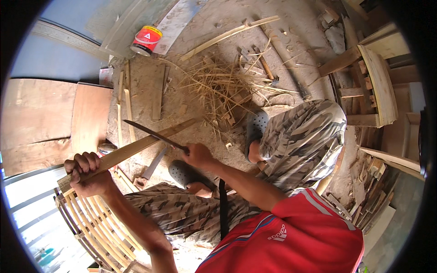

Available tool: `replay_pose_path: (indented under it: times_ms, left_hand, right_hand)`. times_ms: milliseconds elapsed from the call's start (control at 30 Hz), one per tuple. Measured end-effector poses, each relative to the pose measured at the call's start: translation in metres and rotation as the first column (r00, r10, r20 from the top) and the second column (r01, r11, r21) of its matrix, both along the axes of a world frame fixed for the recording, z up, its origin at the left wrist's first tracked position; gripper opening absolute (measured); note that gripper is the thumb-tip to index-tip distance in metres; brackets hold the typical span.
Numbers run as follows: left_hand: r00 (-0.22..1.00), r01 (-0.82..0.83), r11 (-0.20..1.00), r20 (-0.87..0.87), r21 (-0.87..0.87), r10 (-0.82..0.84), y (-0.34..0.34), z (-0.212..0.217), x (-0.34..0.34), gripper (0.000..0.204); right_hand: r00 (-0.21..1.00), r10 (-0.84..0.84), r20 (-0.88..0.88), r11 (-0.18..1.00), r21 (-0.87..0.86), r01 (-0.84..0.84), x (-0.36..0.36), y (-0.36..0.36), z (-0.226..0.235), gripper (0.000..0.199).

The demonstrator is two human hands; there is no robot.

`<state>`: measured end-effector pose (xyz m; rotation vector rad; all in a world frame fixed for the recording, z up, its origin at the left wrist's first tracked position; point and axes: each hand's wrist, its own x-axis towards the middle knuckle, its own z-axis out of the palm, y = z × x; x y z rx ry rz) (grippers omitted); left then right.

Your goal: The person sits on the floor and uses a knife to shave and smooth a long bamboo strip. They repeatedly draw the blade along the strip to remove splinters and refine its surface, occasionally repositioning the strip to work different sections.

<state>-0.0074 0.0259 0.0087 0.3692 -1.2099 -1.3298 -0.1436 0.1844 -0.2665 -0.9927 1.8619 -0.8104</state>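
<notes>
The long pale split bamboo slat [136, 148] is clamped in the closed left hand [86, 175] at its near end and angled up and away from the body, so that its upper edge is presented to the dark narrow steel blade [148, 133]. The blade is laid across the slat just above its middle, its handle enclosed by the closed right hand [198, 155] just right of the slat. Beyond the slat's far tip, dry fibrous straw-coloured shavings [218, 86] are heaped on the dusty floor; below its near end, a curved frame of thin bamboo strips [98, 227] is seen.
</notes>
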Motion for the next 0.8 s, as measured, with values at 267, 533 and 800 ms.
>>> replay_pose_path:
  times_ms: [267,533,800]
  left_hand:
    - [1.000,-0.001,1.000,-0.021,-0.015,0.001,-0.005,-0.007,0.010,0.025]
    - [0.999,0.013,1.000,-0.040,0.005,-0.013,-0.010,-0.006,0.006,0.022]
    - [1.000,0.018,1.000,-0.020,-0.022,-0.019,-0.013,-0.009,0.015,0.023]
  right_hand:
    - [1.000,-0.016,0.026,0.957,0.291,0.008,-0.017,0.026,-0.046,0.036]
    - [0.966,-0.195,0.167,0.937,0.322,0.133,-0.019,0.036,-0.073,0.037]
    - [0.996,-0.009,0.086,0.987,0.163,-0.006,-0.024,0.011,-0.034,0.034]
